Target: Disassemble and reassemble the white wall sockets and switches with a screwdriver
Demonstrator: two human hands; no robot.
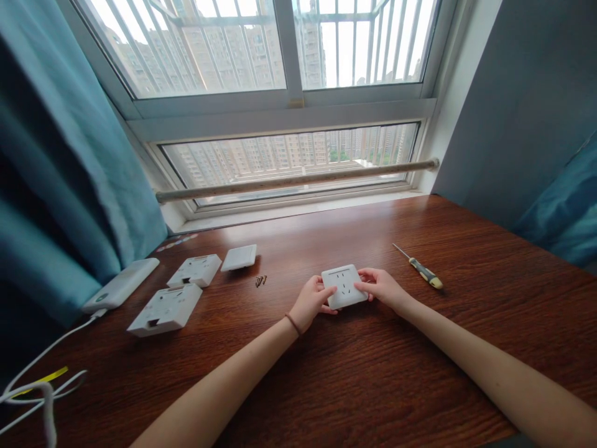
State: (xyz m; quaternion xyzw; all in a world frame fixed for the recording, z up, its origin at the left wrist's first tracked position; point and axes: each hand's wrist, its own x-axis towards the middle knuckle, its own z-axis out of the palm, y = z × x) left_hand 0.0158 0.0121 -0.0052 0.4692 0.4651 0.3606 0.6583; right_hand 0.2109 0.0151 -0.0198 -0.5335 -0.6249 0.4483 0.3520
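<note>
A white wall socket [344,287] with several slots faces up between my two hands, over the middle of the wooden table. My left hand [310,302] grips its left edge, thumb on the front face and fingers beneath. On the opposite edge, my right hand [380,288] holds it the same way. Its underside is hidden. To the right lies a screwdriver [423,272] with a yellow and dark handle. Left of the socket are several small screws [260,281] and a white switch plate [239,257]. Two white mounting boxes [196,271] sit farther left.
A white power bank [124,285] with a white cable [51,348] plugged in lies at the table's left, beside a blue curtain [107,149]. Behind the table [303,392] stands a window with a horizontal rail [298,180]. A grey wall [517,106] rises on the right.
</note>
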